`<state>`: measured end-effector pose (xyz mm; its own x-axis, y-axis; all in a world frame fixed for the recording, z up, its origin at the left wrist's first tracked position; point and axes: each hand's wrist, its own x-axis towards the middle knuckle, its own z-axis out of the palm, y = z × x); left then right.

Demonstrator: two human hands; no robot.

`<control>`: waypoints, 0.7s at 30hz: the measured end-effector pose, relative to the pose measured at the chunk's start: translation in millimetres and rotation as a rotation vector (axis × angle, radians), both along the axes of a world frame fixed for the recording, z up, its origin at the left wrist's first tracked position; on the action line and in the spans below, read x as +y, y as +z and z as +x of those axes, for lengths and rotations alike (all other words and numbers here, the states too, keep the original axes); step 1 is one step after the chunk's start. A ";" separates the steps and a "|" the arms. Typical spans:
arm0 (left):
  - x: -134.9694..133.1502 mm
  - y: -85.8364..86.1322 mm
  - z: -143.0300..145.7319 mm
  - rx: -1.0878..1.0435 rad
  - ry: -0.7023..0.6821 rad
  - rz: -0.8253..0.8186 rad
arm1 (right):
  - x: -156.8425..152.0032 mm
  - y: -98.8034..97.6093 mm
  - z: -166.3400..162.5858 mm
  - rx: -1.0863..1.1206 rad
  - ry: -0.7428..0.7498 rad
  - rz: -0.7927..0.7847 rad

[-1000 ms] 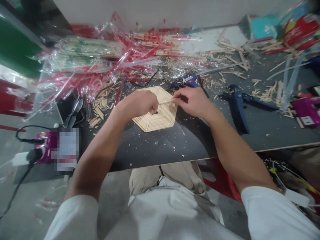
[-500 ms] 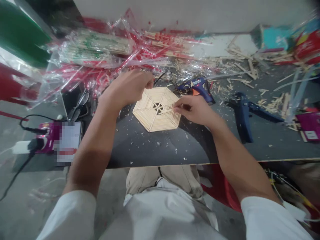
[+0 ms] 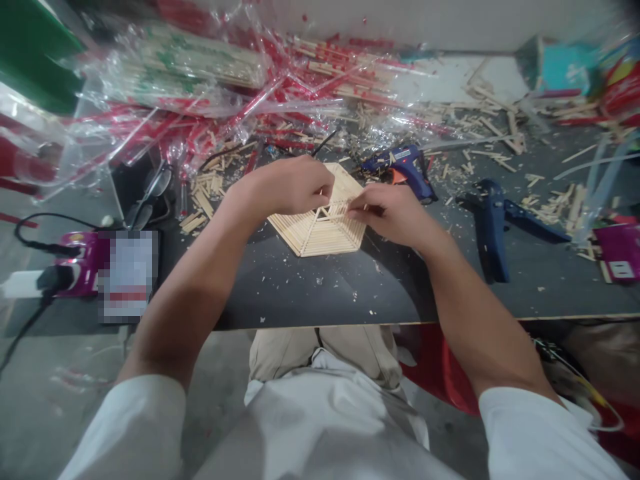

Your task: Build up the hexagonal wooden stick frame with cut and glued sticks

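Note:
A flat hexagon built of thin wooden sticks (image 3: 320, 230) lies on the dark table (image 3: 310, 293). My left hand (image 3: 290, 187) rests over its upper left part with the fingers curled and pinched near the centre. My right hand (image 3: 385, 213) sits at its right side, fingers pinched on a thin wooden stick (image 3: 340, 215) laid across the hexagon. Both hands meet close to the middle of the hexagon.
A blue glue gun (image 3: 405, 170) lies just behind my right hand. Blue cutters (image 3: 493, 220) lie to the right. Clear and red plastic wrappers with packs of sticks (image 3: 200, 80) pile up at the back. Stick offcuts (image 3: 205, 197) litter the table. A purple power strip (image 3: 80, 273) sits left.
My left hand, which was lifted behind the hexagon half a second ago, has come back down onto it near the centre. My right hand has stayed pinched at the right side.

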<state>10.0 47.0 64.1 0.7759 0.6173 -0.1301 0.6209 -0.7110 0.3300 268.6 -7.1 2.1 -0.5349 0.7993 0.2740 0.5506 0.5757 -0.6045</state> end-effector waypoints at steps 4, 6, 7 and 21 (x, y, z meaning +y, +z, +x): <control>5.1 -3.2 -0.1 0.028 -0.015 -0.059 | 0.3 -2.6 0.3 -0.018 0.018 0.045; 6.0 -3.5 0.7 0.026 -0.023 -0.074 | 0.0 -3.0 0.1 -0.020 0.021 0.062; 6.1 -3.8 1.3 0.024 -0.028 -0.081 | -0.3 -2.8 0.0 -0.025 0.019 0.068; 0.4 -4.3 10.3 0.010 -0.080 -0.187 | 0.0 -1.9 0.1 -0.028 0.037 0.051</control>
<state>20.3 47.5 59.8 0.8194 0.5184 -0.2447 0.5692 -0.6848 0.4550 268.6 -7.1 0.2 -0.5720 0.7642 0.2979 0.5448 0.6255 -0.5585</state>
